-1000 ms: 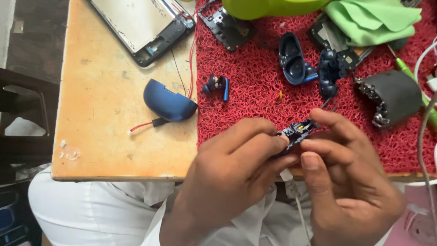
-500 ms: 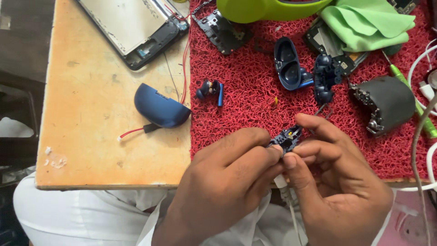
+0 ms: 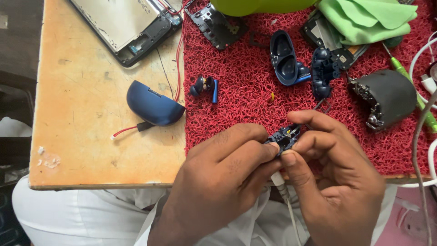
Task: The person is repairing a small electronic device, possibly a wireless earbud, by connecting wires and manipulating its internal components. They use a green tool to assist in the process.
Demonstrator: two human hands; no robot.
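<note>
Both hands meet just over the near edge of the table (image 3: 82,118), pinching a small dark circuit board (image 3: 283,135) between them. The left hand (image 3: 218,182) closes its thumb and forefinger on the board's left end, while the right hand (image 3: 337,182) grips the right end with thumb below and fingers curled over the top, so the little part is steadied from both sides and turned up toward the eye. A white cable (image 3: 284,200) hangs down from under the board between the hands; whether it is plugged into the board cannot be told. The board is held low and close to the body, probably because so small a piece needs a braced, two-sided hold. Behind the hands lies a red looped mat (image 3: 246,91), which seems to serve to keep small parts from rolling: on it rest a blue earbud (image 3: 205,85), an open blue case shell (image 3: 284,57), a dark blue inner moulding (image 3: 324,70) and a dark rounded housing (image 3: 387,98). Off the mat, on the bare wood, sits a blue domed cover (image 3: 152,104) with a red wire (image 3: 125,132) trailing from it, and farther back an opened phone (image 3: 127,23). A green cloth (image 3: 368,18) lies at the far right corner.
</note>
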